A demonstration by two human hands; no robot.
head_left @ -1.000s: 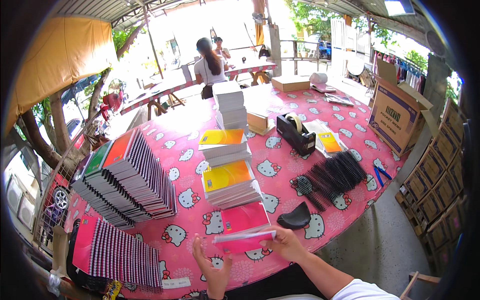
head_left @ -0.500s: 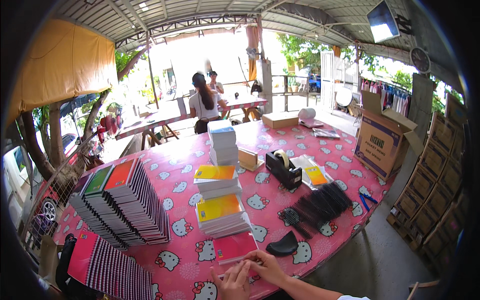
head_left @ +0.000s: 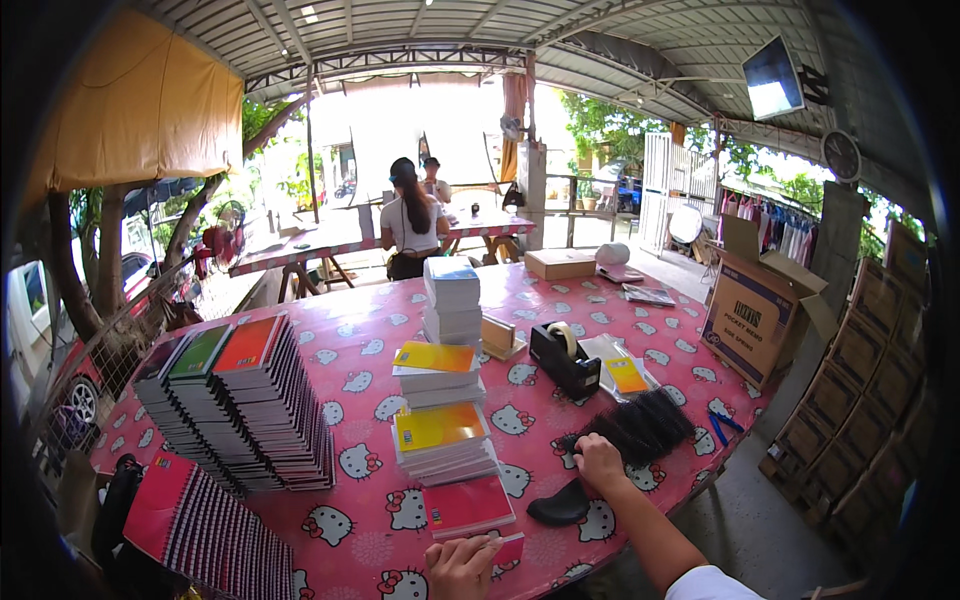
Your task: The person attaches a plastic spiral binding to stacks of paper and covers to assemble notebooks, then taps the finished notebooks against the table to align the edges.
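Observation:
My left hand (head_left: 460, 568) is at the near table edge, fingers bent over a small pink-covered memo pad (head_left: 510, 549), partly hidden by the hand. Just beyond it lies a stack of red-covered pads (head_left: 468, 505). My right hand (head_left: 600, 463) reaches to the near left end of a pile of black spiral binding coils (head_left: 645, 425), its fingertips pinched on a coil there. A black curved object (head_left: 560, 504) lies between the red pads and my right forearm. Yellow-covered pads (head_left: 438, 427) stand in stacks behind the red ones.
Tall stacks of spiral-bound notebooks (head_left: 275, 400) and a red-covered row (head_left: 205, 525) occupy the left. Behind the coils sit a black tape dispenser (head_left: 566, 360) and blue-handled pliers (head_left: 722, 425). An open carton (head_left: 750, 315) stands right; two people are at a far table (head_left: 350, 240).
My right hand has left my left hand and moved right and away to the black coils. My left hand stays near the front edge, by the pink pad.

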